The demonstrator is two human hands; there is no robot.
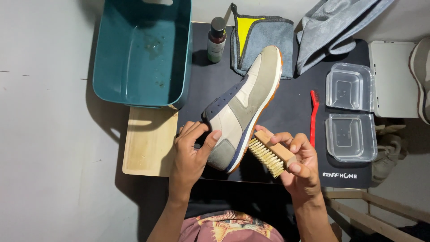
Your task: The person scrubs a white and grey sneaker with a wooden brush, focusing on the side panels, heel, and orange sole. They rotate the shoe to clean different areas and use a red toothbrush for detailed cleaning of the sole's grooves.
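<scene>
My left hand (190, 154) grips the heel end of a sneaker (244, 105) in beige, grey and navy with an orange-edged sole, holding it tilted on its side above the black mat (293, 105). My right hand (301, 166) is closed around a wooden brush (272, 152) with pale bristles. The bristles point toward the sneaker's sole near the heel and sit just beside it.
A teal plastic tub (143, 51) stands at the back left, overlapping a wooden board (148, 143). A small dark bottle (217, 39), grey cloths (264, 38) with a yellow side, a red brush (314, 114) and two clear plastic containers (350, 112) lie around the mat.
</scene>
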